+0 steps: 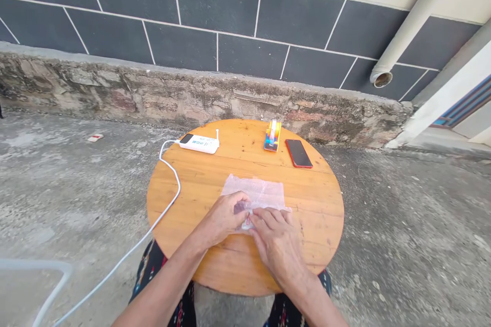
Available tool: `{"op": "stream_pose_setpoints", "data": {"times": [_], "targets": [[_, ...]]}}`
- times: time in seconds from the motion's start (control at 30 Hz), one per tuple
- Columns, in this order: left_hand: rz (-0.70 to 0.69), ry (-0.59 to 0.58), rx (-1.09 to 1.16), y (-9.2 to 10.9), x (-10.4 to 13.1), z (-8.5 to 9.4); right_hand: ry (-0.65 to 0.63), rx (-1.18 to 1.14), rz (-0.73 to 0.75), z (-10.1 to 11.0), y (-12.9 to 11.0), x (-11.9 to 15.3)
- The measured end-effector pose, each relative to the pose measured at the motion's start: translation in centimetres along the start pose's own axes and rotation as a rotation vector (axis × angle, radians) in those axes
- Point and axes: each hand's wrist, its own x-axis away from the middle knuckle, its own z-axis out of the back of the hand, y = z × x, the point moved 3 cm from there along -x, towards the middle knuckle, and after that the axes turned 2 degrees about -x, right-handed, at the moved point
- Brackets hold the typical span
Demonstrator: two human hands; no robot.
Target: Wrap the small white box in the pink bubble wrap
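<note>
Grey concrete ground [402,225] down both sides of the frame. Dark tiled wall [184,48] across the top, pale joints, with a rough stone footing [184,94] along its bottom. Round wooden table [322,204] at centre. Pale drainpipe [406,25] slanting through the upper right, open end down. Patterned dark trousers [153,260] below the table edge, lower centre.

Translucent wrap [264,191] flat on the tabletop just below frame centre, near edge gathered under both hands. Right hand [278,235] on the near right part of it, fingers bent over the edge; can't tell whether pinched tight (back of the hand in the way). Left hand [222,214] on the left part, thumb and fingers curled narrow, holding the wrap.

White cable [178,186] looping from lower left up to a white device [201,144], upper left of the table. Red-edged phone [299,154] at upper right of the table, dark screen up. Yellow-and-blue tape dispenser [272,138] standing left of it, near the far rim. Small whitish item [247,222] with red marking between the hands, at the near edge of the wrap; too blurred to identify.
</note>
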Motion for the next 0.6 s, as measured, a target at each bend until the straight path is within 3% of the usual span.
{"op": "stream_pose_setpoints", "data": {"times": [0.17, 0.37, 0.47, 0.6], "targets": [[0.053, 0.056, 0.024, -0.5, 0.7, 1.1, -0.102, 0.06, 0.01, -0.1, 0.6, -0.6], [0.313, 0.264, 0.125, -4.0, 5.1, 3.6, -0.164, 0.086, 0.028, 0.5, 0.4, -1.3], [0.436, 0.183, 0.188, -5.0, 6.9, 4.1, -0.161, 0.091, 0.031, 0.5, 0.5, -1.3], [0.578, -0.022, 0.299, -4.4, 7.1, 3.7, -0.152, 0.09, 0.04, 0.5, 0.6, -1.2]]}}
